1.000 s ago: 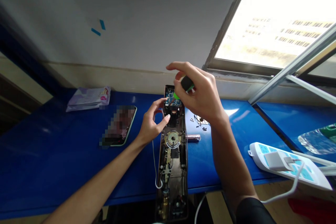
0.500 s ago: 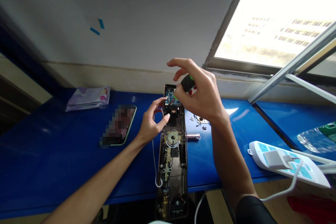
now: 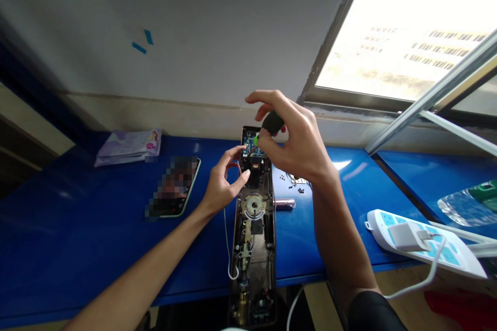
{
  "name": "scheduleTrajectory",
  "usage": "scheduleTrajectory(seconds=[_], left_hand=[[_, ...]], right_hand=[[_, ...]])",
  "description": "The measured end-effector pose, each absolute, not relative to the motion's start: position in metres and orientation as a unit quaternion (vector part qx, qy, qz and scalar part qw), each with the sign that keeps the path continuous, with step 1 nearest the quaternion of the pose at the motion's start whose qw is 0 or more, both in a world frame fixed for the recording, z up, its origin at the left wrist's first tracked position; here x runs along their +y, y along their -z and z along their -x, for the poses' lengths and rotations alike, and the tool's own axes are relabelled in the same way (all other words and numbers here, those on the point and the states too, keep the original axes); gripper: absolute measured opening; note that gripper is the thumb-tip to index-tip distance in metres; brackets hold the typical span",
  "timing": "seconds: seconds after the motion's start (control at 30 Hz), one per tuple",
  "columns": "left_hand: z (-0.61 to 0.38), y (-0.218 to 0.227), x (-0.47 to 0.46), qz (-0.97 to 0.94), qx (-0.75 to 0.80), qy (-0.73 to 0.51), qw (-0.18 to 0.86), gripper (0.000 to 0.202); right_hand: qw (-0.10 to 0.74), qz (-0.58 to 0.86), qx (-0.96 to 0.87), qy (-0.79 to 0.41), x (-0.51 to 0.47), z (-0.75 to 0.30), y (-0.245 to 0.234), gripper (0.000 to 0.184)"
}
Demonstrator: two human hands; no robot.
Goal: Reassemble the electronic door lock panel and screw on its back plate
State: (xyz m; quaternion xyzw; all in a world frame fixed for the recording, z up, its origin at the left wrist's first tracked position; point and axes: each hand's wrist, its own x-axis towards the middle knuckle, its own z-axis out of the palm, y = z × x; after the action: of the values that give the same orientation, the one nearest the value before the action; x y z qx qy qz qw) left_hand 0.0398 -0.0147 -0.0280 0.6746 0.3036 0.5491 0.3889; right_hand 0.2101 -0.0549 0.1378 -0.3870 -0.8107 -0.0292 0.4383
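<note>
A long opened door-lock body [image 3: 254,248] lies lengthwise on the blue table [image 3: 77,238], its mechanism and a blue circuit board [image 3: 249,140] at the far end exposed. My right hand [image 3: 297,145] is closed round the black and green handle of a screwdriver [image 3: 271,125], held upright over the circuit board. My left hand [image 3: 224,181] curls against the lock's left edge near the board, thumb and fingers touching the casing. A thin white wire [image 3: 227,240] runs along the lock's left side.
A phone [image 3: 173,187] lies left of the lock, a purple packet [image 3: 126,146] behind it by the wall. Several small black screws [image 3: 293,181] and a small metal cylinder [image 3: 284,204] lie right of the lock. A white power strip [image 3: 423,243] with a plugged charger sits at right.
My right hand has turned slightly on the screwdriver handle and shifted a little left. My left hand and the lock stay where they were.
</note>
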Motion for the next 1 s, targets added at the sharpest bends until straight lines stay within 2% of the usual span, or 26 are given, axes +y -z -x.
scheduleTrajectory(seconds=[0.1, 0.17, 0.23, 0.3, 0.37, 0.53, 0.73, 1.0], left_hand=[[-0.040, 0.027, -0.015, -0.676, 0.306, -0.548, 0.386, 0.054], [-0.039, 0.026, -0.016, -0.679, 0.307, -0.546, 0.384, 0.053], [-0.039, 0.026, -0.016, -0.681, 0.308, -0.544, 0.380, 0.053], [-0.039, 0.026, -0.016, -0.683, 0.310, -0.544, 0.376, 0.052], [-0.039, 0.026, -0.016, -0.685, 0.311, -0.543, 0.372, 0.052], [-0.039, 0.025, -0.016, -0.687, 0.311, -0.540, 0.373, 0.051], [-0.038, 0.024, -0.016, -0.698, 0.330, -0.534, 0.344, 0.051], [-0.030, 0.005, -0.015, -0.740, 0.355, -0.551, 0.151, 0.037]], right_hand=[[0.439, 0.395, -0.806, 0.045, -0.054, -0.212, -0.137, 0.024], [0.442, 0.391, -0.807, 0.043, -0.053, -0.213, -0.137, 0.020], [0.446, 0.382, -0.809, 0.034, -0.053, -0.213, -0.137, 0.025], [0.443, 0.377, -0.813, 0.028, -0.053, -0.213, -0.137, 0.041], [0.437, 0.377, -0.816, 0.032, -0.054, -0.212, -0.137, 0.048], [0.439, 0.387, -0.810, 0.027, -0.055, -0.211, -0.137, 0.026], [0.450, 0.372, -0.811, 0.039, -0.054, -0.211, -0.137, 0.045], [0.525, 0.404, -0.749, 0.027, -0.063, -0.215, -0.142, 0.040]])
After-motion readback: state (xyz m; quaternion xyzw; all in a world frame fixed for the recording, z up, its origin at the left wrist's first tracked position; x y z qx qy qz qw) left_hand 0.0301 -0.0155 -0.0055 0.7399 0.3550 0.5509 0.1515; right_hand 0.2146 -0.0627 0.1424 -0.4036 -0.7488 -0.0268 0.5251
